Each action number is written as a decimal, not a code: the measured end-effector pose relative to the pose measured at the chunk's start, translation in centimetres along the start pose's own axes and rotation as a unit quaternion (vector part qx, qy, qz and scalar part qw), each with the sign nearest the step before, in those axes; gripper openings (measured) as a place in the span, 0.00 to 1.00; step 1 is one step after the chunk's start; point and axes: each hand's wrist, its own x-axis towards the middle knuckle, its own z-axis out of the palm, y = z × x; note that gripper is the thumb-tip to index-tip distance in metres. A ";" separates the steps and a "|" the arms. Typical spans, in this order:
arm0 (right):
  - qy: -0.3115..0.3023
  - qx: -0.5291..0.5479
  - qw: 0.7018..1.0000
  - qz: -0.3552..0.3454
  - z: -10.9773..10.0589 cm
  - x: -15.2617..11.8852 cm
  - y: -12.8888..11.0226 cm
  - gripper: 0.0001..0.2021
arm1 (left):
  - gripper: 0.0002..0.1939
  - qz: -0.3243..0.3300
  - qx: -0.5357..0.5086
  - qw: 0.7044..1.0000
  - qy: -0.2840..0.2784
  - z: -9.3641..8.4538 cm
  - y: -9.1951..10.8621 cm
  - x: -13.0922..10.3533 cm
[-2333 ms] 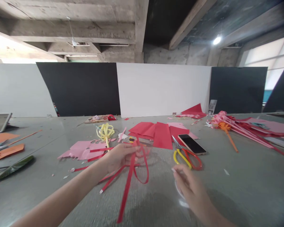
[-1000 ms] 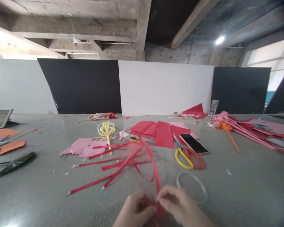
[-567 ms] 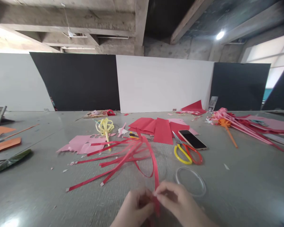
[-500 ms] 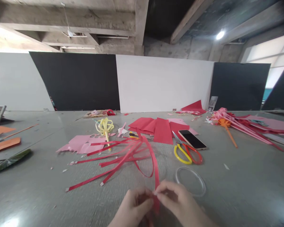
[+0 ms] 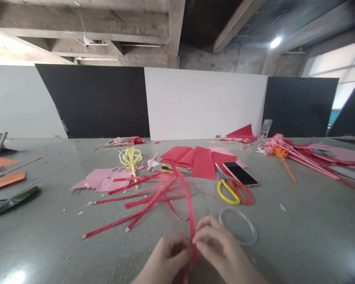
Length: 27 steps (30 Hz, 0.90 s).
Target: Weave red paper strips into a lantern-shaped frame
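Filling the background, white [image 5: 205,104] and black panels [image 5: 97,100] stand behind a broad grey tabletop [image 5: 106,252] strewn with cut paper. Near its middle, joined red strips [image 5: 152,204] fan out to the left, while one red strip [image 5: 191,213] runs toward the near edge, between a person's two hands. The left hand [image 5: 167,254] appears to have thumb and forefinger clamped on its lower end; the right hand [image 5: 221,244] brings its fingers together at the strip's edge, seemingly pinching it, though blur hides any small piece between them. The step in hand looks like close work on that end, and the next move seems to call for a steady left hold and a light right touch, without creasing the paper. Farther back lie a torn pink sheet [image 5: 99,179] and red paper [image 5: 204,163], with a phone [image 5: 241,173] and yellow-and-orange scissors [image 5: 233,182] to the right. A clear ring [image 5: 255,233] sits just beside the right hand, partly hidden by it, and could get nudged. Nothing appears to block the held end, but the loose strips could snag. Smallest are pale tips [image 5: 84,236] on some strip ends and scattered scraps [image 5: 283,207].
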 end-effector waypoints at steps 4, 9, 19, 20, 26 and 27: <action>0.011 0.018 0.999 0.033 -0.5 0.2 0.0 0.06 | 0.08 0.016 -0.018 0.999 0.033 -0.2 -0.3 0.0; -0.028 0.039 0.996 0.075 -0.7 0.3 -0.5 0.06 | 0.08 0.004 -0.067 0.996 0.052 -0.2 0.2 0.0; -0.090 0.106 0.986 0.088 -0.4 0.1 0.2 0.23 | 0.07 -0.018 -0.062 0.994 0.090 0.2 0.9 -0.3; -0.097 0.113 0.984 0.095 -0.4 0.0 0.2 0.28 | 0.07 -0.022 -0.061 0.994 0.091 0.2 1.0 -0.3; -0.078 0.046 0.994 0.064 -0.3 -0.2 -0.2 0.27 | 0.09 -0.040 -0.050 0.994 0.084 0.3 0.7 -0.4; -0.073 0.036 0.995 0.056 -0.3 -0.2 -0.3 0.26 | 0.10 -0.038 -0.046 0.995 0.082 0.3 0.6 -0.4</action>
